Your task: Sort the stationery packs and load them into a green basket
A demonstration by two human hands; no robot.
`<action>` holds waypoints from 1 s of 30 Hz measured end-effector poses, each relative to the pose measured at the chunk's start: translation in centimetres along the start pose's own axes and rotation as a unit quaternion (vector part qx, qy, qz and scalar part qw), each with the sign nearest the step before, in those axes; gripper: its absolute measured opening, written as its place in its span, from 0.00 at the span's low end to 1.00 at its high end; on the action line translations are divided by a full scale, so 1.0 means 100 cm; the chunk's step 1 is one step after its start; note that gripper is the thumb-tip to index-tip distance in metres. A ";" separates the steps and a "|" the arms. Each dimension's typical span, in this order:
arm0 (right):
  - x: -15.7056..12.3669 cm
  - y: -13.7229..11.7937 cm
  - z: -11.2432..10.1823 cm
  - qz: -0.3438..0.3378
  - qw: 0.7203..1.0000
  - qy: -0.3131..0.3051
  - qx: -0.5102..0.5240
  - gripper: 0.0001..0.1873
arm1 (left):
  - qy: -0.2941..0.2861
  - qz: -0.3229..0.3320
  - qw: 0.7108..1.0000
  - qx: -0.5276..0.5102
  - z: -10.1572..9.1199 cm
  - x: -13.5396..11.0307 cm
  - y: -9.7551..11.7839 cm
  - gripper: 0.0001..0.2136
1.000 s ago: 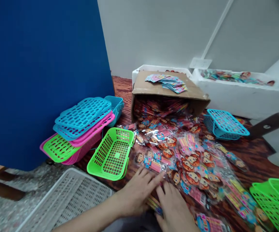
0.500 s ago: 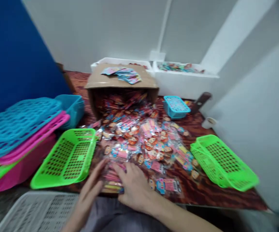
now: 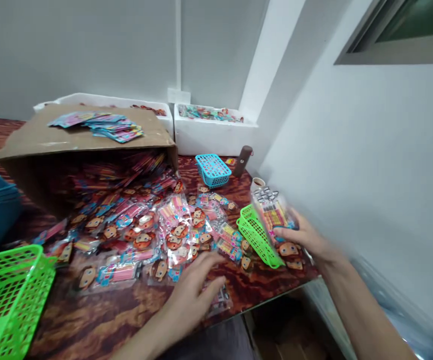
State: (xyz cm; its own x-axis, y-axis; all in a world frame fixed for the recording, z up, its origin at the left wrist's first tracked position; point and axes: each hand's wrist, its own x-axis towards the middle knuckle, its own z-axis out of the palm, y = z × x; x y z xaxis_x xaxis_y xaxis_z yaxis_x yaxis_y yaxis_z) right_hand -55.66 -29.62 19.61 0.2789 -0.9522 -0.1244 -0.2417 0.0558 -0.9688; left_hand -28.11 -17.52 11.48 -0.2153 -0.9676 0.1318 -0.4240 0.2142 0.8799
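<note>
Plastic packets point(image 3: 272, 216) in right grip point(image 3: 305, 237) slant, heads point(image 3: 287, 249) downward.

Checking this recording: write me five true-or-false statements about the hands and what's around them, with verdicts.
1. The right hand holds several packets. True.
2. Cards lie on top of the cardboard box. True.
3. The left hand is inside the cardboard box. False: the left hand is outside it, near the front edge of the table.
4. The basket next to the right hand is pink. False: it is a green basket.
5. A blue basket stands to the right of the cardboard box. True.
</note>
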 end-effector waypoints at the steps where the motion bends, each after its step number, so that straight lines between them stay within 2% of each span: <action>1: 0.008 0.010 -0.016 0.011 0.999 0.010 -0.032 0.44 | -0.001 0.024 1.000 0.006 0.012 0.026 0.004 0.15; 3: 0.022 0.030 -0.036 0.029 0.995 0.019 -0.094 0.45 | 0.029 0.031 0.999 0.013 0.032 0.080 0.008 0.15; 5: 0.034 0.045 -0.042 0.055 0.992 0.012 -0.117 0.45 | 0.061 0.001 0.998 0.020 0.050 0.130 0.005 0.17; 7: 0.042 0.052 -0.041 0.091 0.993 -0.021 -0.072 0.44 | 0.070 -0.025 0.997 0.027 0.066 0.169 -0.001 0.19; 9: 0.048 0.054 -0.039 0.119 0.991 -0.059 0.009 0.42 | 0.066 -0.040 0.996 0.032 0.079 0.191 -0.008 0.20; 12: 0.051 0.055 -0.042 0.152 0.981 -0.094 0.075 0.37 | 0.058 -0.037 0.997 0.043 0.090 0.197 -0.017 0.18; 14: 0.051 0.059 -0.045 0.150 0.984 -0.088 0.042 0.37 | 0.057 -0.024 0.997 0.053 0.093 0.192 -0.021 0.19; 16: 0.050 0.066 -0.045 0.101 0.991 -0.050 -0.073 0.40 | 0.060 -0.014 0.996 0.063 0.093 0.186 -0.024 0.20; 17: 0.050 0.070 -0.044 0.069 0.986 -0.023 -0.151 0.42 | 0.061 -0.010 0.996 0.067 0.093 0.184 -0.025 0.20; 19: 0.050 0.080 -0.038 0.017 0.954 0.009 -0.301 0.46 | 0.061 -0.002 0.995 0.073 0.093 0.181 -0.025 0.20; 21: 0.050 0.090 -0.032 0.002 0.922 -0.005 -0.388 0.50 | 0.058 0.007 0.995 0.076 0.093 0.180 -0.023 0.20; 24: 0.046 0.093 -0.025 0.013 0.891 -0.045 -0.451 0.52 | 0.057 0.013 0.995 0.080 0.092 0.179 -0.020 0.20; 26: 0.038 0.086 -0.022 -0.008 0.860 -0.005 -0.510 0.47 | 0.056 0.014 0.995 0.084 0.091 0.179 -0.019 0.20; 28: 0.032 0.077 -0.020 -0.072 0.830 0.045 -0.551 0.36 | 0.055 0.013 0.995 0.088 0.090 0.178 -0.020 0.20; 30: 0.030 0.072 -0.019 -0.117 0.827 0.042 -0.548 0.22 | 0.055 0.011 0.994 0.093 0.090 0.178 -0.020 0.20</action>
State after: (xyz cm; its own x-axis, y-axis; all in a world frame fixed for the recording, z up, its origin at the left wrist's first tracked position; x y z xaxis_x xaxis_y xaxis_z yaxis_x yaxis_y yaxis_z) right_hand -58.31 -32.60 12.64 0.3817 -0.9190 0.0989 -0.9008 -0.3938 -0.1828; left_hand -39.04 -34.01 7.92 -0.1331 -0.9689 0.2085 -0.5775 0.2468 0.7782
